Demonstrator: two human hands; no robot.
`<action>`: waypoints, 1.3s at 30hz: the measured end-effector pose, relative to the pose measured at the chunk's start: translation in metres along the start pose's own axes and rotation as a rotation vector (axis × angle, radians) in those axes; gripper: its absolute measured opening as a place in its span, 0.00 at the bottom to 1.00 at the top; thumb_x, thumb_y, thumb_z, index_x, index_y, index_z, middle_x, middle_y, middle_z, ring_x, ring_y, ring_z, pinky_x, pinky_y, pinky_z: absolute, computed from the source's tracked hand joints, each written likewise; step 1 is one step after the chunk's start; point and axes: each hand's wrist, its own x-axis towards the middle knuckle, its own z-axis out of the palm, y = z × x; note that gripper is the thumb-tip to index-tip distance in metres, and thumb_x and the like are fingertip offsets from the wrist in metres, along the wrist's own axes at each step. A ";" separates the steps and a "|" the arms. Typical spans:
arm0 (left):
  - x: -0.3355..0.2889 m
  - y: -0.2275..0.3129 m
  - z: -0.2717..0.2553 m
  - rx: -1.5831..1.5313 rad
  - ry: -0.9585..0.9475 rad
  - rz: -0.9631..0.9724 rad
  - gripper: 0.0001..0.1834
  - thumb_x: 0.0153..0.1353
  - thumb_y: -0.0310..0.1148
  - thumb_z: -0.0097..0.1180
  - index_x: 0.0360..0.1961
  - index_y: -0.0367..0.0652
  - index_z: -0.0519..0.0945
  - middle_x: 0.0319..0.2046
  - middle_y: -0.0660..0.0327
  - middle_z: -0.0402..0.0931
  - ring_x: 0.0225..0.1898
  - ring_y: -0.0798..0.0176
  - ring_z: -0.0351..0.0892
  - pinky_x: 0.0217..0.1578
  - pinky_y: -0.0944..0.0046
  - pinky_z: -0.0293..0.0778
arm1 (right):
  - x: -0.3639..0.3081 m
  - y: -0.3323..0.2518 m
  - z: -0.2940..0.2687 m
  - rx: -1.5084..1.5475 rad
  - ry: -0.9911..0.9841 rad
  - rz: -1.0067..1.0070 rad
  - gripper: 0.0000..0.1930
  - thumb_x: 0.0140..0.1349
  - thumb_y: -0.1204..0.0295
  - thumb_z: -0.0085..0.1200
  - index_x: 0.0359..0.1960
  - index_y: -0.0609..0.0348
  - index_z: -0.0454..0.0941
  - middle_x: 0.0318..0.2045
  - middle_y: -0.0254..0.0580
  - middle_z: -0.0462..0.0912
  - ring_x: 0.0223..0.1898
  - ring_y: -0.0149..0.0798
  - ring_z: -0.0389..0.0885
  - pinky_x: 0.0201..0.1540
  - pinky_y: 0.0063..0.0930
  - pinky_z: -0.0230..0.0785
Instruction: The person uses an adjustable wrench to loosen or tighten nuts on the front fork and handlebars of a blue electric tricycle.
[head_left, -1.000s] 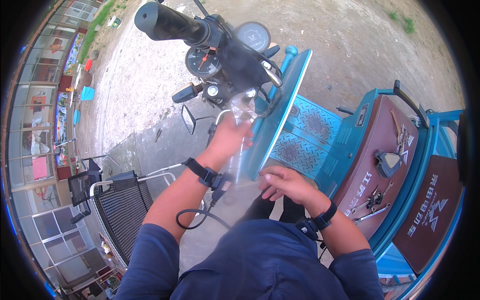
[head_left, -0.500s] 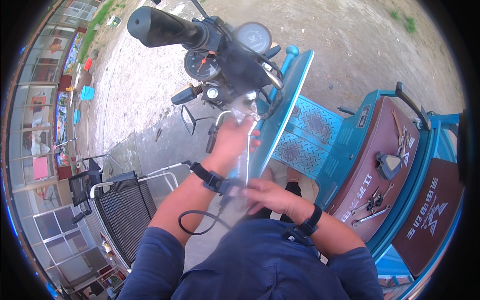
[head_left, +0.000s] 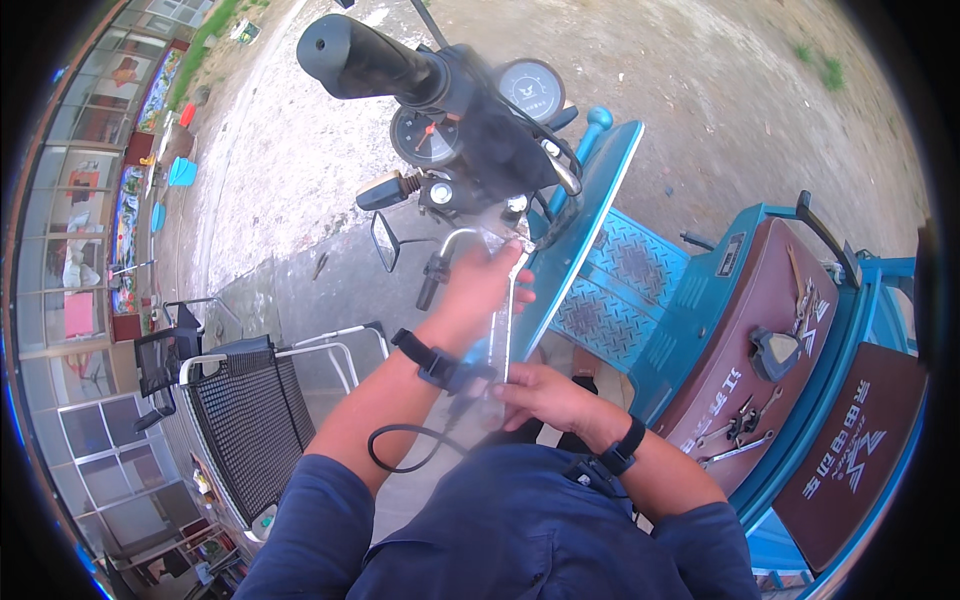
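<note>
A long silver wrench (head_left: 503,335) runs up toward the steering stem, under the handlebar clamp of a blue three-wheeler. My left hand (head_left: 478,287) wraps around beside its upper end, fingers curled, close to a bolt head (head_left: 516,204). My right hand (head_left: 545,395) closes on the wrench's lower end, thumb along the shaft. Above them are the black handlebar grip (head_left: 365,62), two round gauges (head_left: 425,137) and a turn signal (head_left: 388,190). A haze over the middle of the view blurs where the wrench's head meets the stem.
On the brown seat (head_left: 745,400) to the right lie several wrenches (head_left: 735,455) and a dark, beige-topped triangular object (head_left: 775,353). A blue treaded footboard (head_left: 625,275) is between seat and front panel (head_left: 585,225). At left stands a black mesh chair (head_left: 250,425); a mirror (head_left: 385,240) juts out.
The view has shifted, so the handlebar and gauges appear slightly farther right and lower. Both hands remain on the wrench.
</note>
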 end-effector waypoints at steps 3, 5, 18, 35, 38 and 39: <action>0.003 -0.004 -0.006 -0.123 -0.098 0.023 0.25 0.67 0.44 0.57 0.55 0.36 0.70 0.38 0.54 0.79 0.29 0.61 0.81 0.28 0.63 0.76 | -0.001 0.003 -0.002 0.035 -0.017 -0.020 0.16 0.70 0.65 0.53 0.52 0.64 0.76 0.39 0.35 0.79 0.40 0.30 0.78 0.42 0.29 0.76; 0.003 -0.002 -0.004 -0.074 -0.074 0.028 0.25 0.67 0.44 0.57 0.56 0.36 0.69 0.37 0.54 0.79 0.29 0.61 0.81 0.29 0.63 0.77 | 0.003 0.007 -0.006 -0.030 -0.027 -0.029 0.17 0.70 0.63 0.54 0.52 0.63 0.76 0.39 0.35 0.79 0.40 0.30 0.79 0.43 0.29 0.76; 0.001 0.005 0.006 0.061 0.045 0.057 0.23 0.66 0.46 0.58 0.48 0.35 0.74 0.32 0.58 0.78 0.24 0.65 0.79 0.23 0.67 0.75 | -0.004 -0.164 -0.022 -1.089 1.042 -0.998 0.29 0.50 0.58 0.69 0.52 0.58 0.76 0.39 0.45 0.79 0.40 0.50 0.81 0.45 0.41 0.74; 0.001 0.004 0.007 -0.092 0.003 0.034 0.18 0.68 0.41 0.53 0.47 0.36 0.73 0.31 0.56 0.79 0.26 0.62 0.81 0.25 0.64 0.75 | -0.008 -0.255 -0.077 -1.452 1.341 -1.174 0.17 0.54 0.70 0.63 0.47 0.53 0.79 0.48 0.46 0.80 0.50 0.52 0.78 0.48 0.44 0.73; -0.001 0.007 0.008 -0.047 0.045 0.019 0.17 0.68 0.40 0.52 0.47 0.35 0.73 0.31 0.55 0.79 0.27 0.61 0.81 0.26 0.64 0.75 | -0.006 -0.233 -0.083 -1.483 1.293 -1.085 0.22 0.54 0.70 0.64 0.52 0.52 0.77 0.48 0.44 0.79 0.51 0.51 0.78 0.49 0.44 0.74; 0.000 0.006 0.008 -0.046 0.045 0.017 0.17 0.68 0.40 0.52 0.47 0.35 0.73 0.31 0.55 0.79 0.27 0.61 0.81 0.26 0.64 0.75 | -0.007 -0.227 -0.080 -1.422 1.264 -0.973 0.22 0.54 0.69 0.65 0.52 0.52 0.77 0.49 0.45 0.79 0.51 0.51 0.78 0.50 0.43 0.74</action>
